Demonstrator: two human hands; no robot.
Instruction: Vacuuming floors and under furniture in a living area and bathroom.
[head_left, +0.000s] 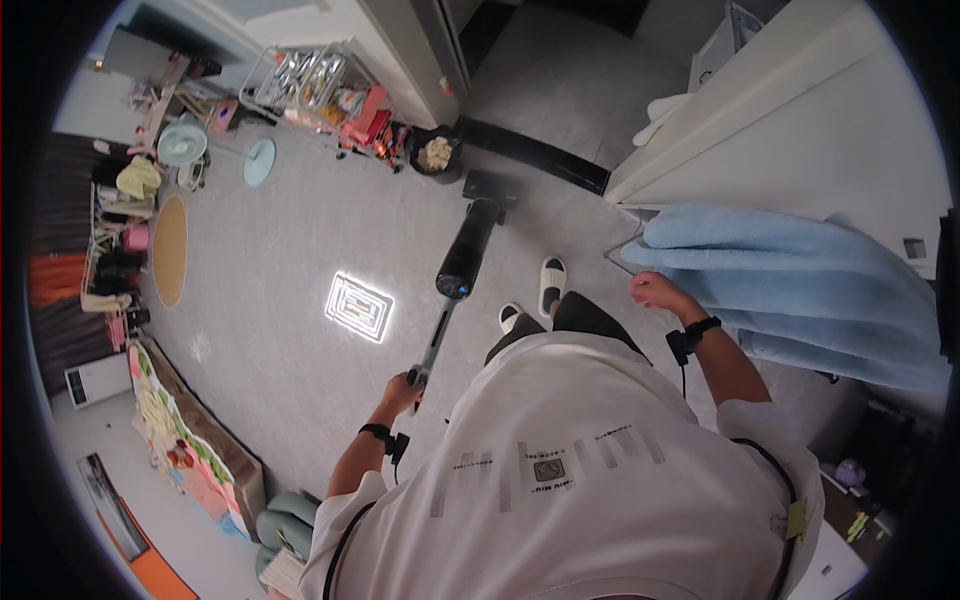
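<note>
My left hand (403, 391) is closed around the handle of an upright floor cleaner (464, 251). Its grey pole runs up to a black body with a small blue light, and its wide black head rests on the grey floor by the dark doorway strip. My right hand (654, 291) is beside light blue blankets (750, 255) hanging on a rack; its fingers are curled, and whether it holds something pink is unclear. Both wrists wear black straps with a small device and cable.
A black bin (436, 154) with a light liner stands just left of the cleaner head. A wire cart (315, 90) full of items, a pale blue fan (182, 142), a clothes rack and a bed (202, 427) line the left side. A dark threshold (532, 154) crosses the doorway ahead.
</note>
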